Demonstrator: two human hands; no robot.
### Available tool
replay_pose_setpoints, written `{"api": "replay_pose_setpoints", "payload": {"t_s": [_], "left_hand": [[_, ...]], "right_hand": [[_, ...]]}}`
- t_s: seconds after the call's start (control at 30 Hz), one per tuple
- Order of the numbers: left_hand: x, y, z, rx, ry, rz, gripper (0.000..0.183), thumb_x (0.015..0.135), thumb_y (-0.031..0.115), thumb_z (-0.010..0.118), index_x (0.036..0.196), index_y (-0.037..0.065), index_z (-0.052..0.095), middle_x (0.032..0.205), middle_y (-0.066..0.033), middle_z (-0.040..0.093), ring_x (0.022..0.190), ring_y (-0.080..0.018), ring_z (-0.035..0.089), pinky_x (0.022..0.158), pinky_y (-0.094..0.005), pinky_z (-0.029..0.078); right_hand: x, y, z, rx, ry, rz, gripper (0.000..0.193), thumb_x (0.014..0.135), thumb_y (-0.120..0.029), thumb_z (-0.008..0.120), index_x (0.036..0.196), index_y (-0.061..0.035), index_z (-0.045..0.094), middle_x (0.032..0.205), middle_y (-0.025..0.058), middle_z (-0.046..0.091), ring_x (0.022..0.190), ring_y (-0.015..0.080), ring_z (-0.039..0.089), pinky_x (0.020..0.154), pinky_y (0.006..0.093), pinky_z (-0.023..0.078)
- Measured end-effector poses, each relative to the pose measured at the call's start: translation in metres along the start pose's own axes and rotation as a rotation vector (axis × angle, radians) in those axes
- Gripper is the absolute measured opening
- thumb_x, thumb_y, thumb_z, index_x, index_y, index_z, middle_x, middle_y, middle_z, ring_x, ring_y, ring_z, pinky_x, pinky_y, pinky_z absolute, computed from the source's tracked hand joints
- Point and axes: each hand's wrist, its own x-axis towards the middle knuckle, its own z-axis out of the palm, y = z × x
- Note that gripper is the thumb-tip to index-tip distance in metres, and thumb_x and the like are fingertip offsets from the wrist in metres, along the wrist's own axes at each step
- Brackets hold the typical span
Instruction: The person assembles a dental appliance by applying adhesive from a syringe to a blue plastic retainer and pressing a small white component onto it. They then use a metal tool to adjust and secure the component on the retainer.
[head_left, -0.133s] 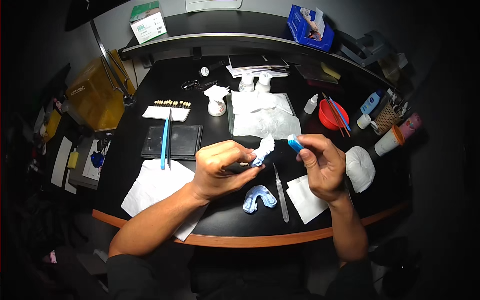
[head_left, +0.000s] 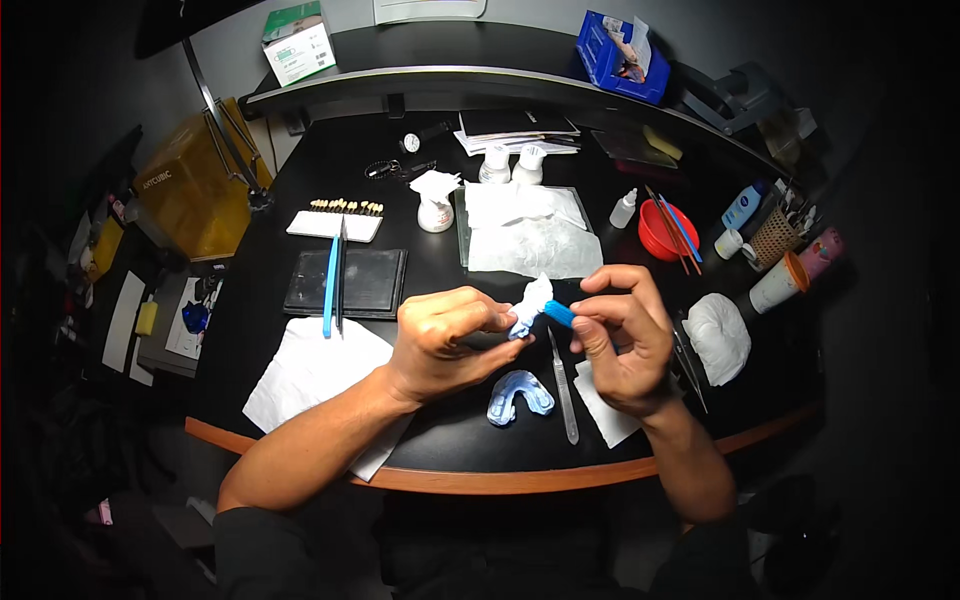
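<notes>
Between its thumb and fingers, my left hand (head_left: 445,335) holds a pale blue and white dental cast (head_left: 530,306) tilted over the desk. My right hand (head_left: 625,345) pinches a small bright blue piece (head_left: 559,314) that looks like a brush head. Its end meets the right side of the cast, and I cannot tell whether it presses on it. A blue horseshoe-shaped dental impression (head_left: 520,397) lies on the desk below the hands. Beside it rests a scalpel (head_left: 565,390). A white folded tissue (head_left: 605,408) is partly under my right hand.
White paper towels (head_left: 535,240) cover a glass slab in the middle. On the left are a shade guide (head_left: 333,226), a black box (head_left: 345,282) with blue tweezers (head_left: 329,285), and a cloth (head_left: 315,370). A red bowl (head_left: 660,240), dropper bottle (head_left: 623,209) and white lump (head_left: 718,338) stand right.
My right hand has moved left and turned, bringing the blue piece from apart against the cast. A pointed metal tool now shows right of that hand. My left hand has barely moved.
</notes>
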Motion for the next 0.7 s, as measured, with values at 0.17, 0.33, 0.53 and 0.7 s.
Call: {"api": "replay_pose_setpoints", "payload": {"t_s": [0.17,0.33,0.53,0.7], "left_hand": [[-0.003,-0.003,-0.001,0.057,0.038,0.072,0.023,0.074,0.006,0.095,0.086,0.001,0.075,0.088,-0.0118,0.079,0.077,-0.0212,0.080,0.066,-0.0287,0.064],[-0.002,0.001,0.003,0.005,0.046,-0.040,0.024,0.072,0.005,0.097,0.084,-0.001,0.078,0.085,-0.0130,0.080,0.078,-0.0203,0.081,0.067,-0.0275,0.065],[-0.002,0.003,0.005,-0.129,0.056,-0.376,0.025,0.078,0.010,0.097,0.086,-0.004,0.078,0.081,-0.0125,0.081,0.072,-0.0132,0.078,0.065,-0.0245,0.062],[-0.002,0.005,0.007,-0.160,0.024,-0.386,0.024,0.080,0.010,0.096,0.088,-0.004,0.078,0.080,-0.0122,0.081,0.073,-0.0134,0.079,0.065,-0.0244,0.062]], "right_hand": [[-0.004,0.002,0.017,0.004,-0.052,0.118,0.007,0.093,0.002,0.078,0.099,0.0022,0.073,0.104,0.0114,0.061,0.075,0.0130,0.067,0.062,0.0274,0.055],[-0.004,0.002,0.009,-0.036,-0.082,0.162,0.006,0.091,0.005,0.077,0.096,0.0027,0.074,0.097,0.0104,0.062,0.075,0.0141,0.067,0.062,0.0280,0.054],[-0.001,0.008,-0.005,-0.127,-0.084,0.103,0.007,0.090,0.006,0.077,0.095,0.0030,0.074,0.093,0.0100,0.063,0.074,0.0152,0.067,0.062,0.0285,0.053],[-0.001,0.004,-0.002,-0.072,-0.022,0.123,0.006,0.090,0.005,0.077,0.095,0.0031,0.074,0.093,0.0103,0.063,0.074,0.0165,0.067,0.064,0.0294,0.054]]}}
